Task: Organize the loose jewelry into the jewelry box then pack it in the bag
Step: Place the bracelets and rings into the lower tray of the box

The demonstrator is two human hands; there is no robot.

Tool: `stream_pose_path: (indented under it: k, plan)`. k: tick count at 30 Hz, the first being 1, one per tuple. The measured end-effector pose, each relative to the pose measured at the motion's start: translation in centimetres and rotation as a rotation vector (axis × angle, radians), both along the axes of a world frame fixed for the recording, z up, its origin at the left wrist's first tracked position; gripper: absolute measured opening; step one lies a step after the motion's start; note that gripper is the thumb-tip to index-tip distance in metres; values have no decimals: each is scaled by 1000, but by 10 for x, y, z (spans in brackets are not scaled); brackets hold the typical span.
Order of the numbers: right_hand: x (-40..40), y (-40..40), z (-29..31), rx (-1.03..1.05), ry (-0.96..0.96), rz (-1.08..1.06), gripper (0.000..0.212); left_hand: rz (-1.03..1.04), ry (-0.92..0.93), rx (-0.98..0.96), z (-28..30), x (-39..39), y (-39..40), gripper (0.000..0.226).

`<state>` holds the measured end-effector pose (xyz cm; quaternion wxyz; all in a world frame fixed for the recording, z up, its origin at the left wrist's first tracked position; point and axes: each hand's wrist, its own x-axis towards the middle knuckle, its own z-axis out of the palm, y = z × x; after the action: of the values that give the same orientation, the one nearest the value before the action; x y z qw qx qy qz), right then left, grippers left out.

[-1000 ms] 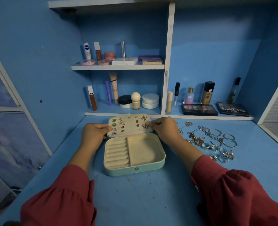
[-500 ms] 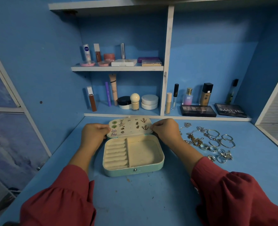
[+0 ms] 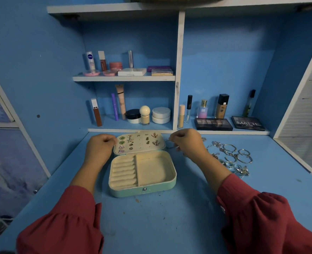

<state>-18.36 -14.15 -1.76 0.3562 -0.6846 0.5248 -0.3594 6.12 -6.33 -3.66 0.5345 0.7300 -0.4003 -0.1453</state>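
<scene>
Left hand (image 3: 100, 147) touches (perhaps grips) jewelry box (image 3: 142, 173).

Open mint jewelry box (image 3: 142, 187) beside loose jewelry (image 3: 232, 156)

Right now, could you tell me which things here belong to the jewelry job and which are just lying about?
Job: jewelry box, earring panel, loose jewelry.
Lying about: shelf cosmetics, eyeshadow palettes.
</scene>
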Motion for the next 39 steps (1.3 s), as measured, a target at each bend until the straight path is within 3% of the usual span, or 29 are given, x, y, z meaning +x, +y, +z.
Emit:
stream_pose_path:
  k: [6,11,16,23,29,33,39]
  plan:
    - [-29,-8,4,-5,-44,-70,12,-73,-76,13,8,-19,6,20]
    - [-25,-14,-2,-56,142,-66,14,-96,-222,50,18,-30,1,13]
    - [-16,-27,-4,-94,265,-86,17,-263,-352,114,40,-64,-24,10]
    - [-12,-48,7,32,463,-28,16,-376,-692,292,36,-104,-59,3]
    - [-7,-56,7,145,575,-7,29,-391,-951,360,33,-126,-67,14]
    - [-10,-49,1,-25,628,28,13,-363,-1051,410,27,-131,-72,21]
    - [-19,-47,-13,-245,744,126,21,-392,-1094,446,22,-135,-75,17]
